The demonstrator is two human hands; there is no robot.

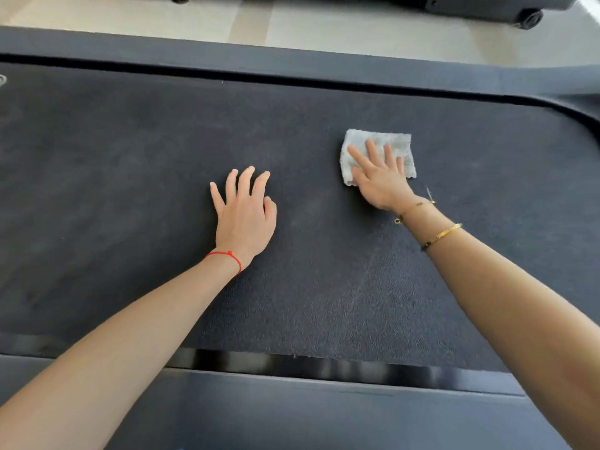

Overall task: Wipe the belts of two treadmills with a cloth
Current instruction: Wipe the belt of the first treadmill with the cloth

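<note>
A dark textured treadmill belt [130,177] fills most of the view, running left to right. A small folded pale grey cloth [394,142] lies flat on the belt right of centre. My right hand [378,177] presses down on the cloth with straight, spread fingers covering its lower part. My left hand [243,212] rests on the bare belt near the middle, fingers spread and slightly bent, holding nothing. Faint lighter streaks mark the belt below the cloth.
The treadmill's dark side rail [292,414] runs along the near edge, and the far rail [259,56] along the top. Beyond it lies a pale tiled floor [324,27]. The base of another machine [506,11], with a wheel, stands at the top right.
</note>
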